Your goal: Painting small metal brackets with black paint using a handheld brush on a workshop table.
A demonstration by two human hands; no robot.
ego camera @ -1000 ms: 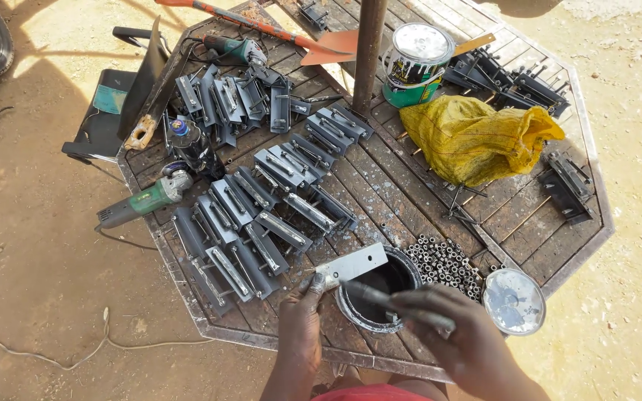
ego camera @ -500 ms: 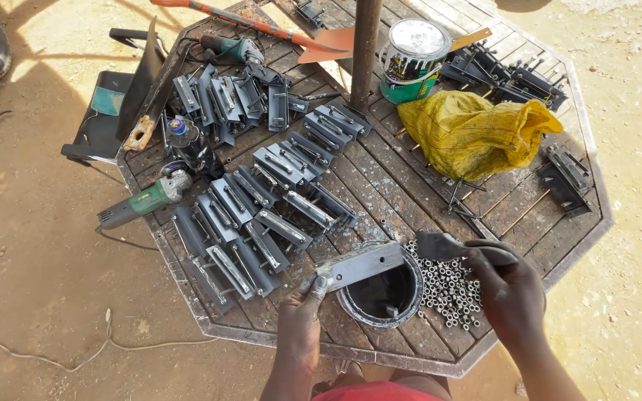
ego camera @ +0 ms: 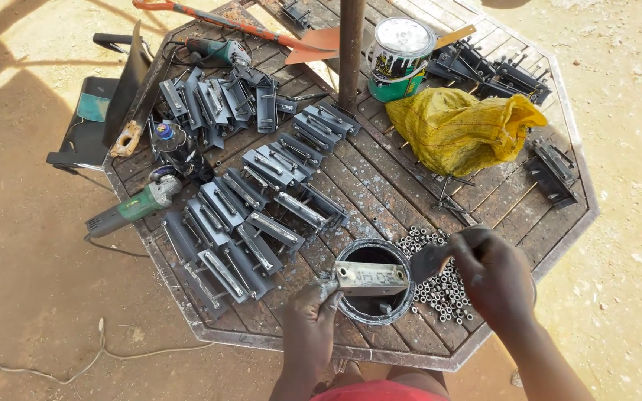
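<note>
My left hand (ego camera: 310,318) grips one end of a grey metal bracket (ego camera: 371,278) and holds it level over an open black paint tin (ego camera: 374,293) near the table's front edge. My right hand (ego camera: 489,273) holds a paintbrush (ego camera: 428,260) whose dark bristles sit just right of the bracket's end, above the tin's rim. A heap of small metal nuts (ego camera: 434,276) lies on the table under my right hand. Both hands are smeared with dark paint.
Rows of dark painted brackets (ego camera: 247,223) cover the left half of the octagonal slatted table (ego camera: 380,186). A green angle grinder (ego camera: 129,210), a yellow sack (ego camera: 455,130), a lidded paint can (ego camera: 399,56), a central pole (ego camera: 351,48) and more brackets (ego camera: 555,171) surround them.
My right hand has moved left with the brush, from over the nuts toward the bracket's right end. The left hand has kept the bracket over the tin.
</note>
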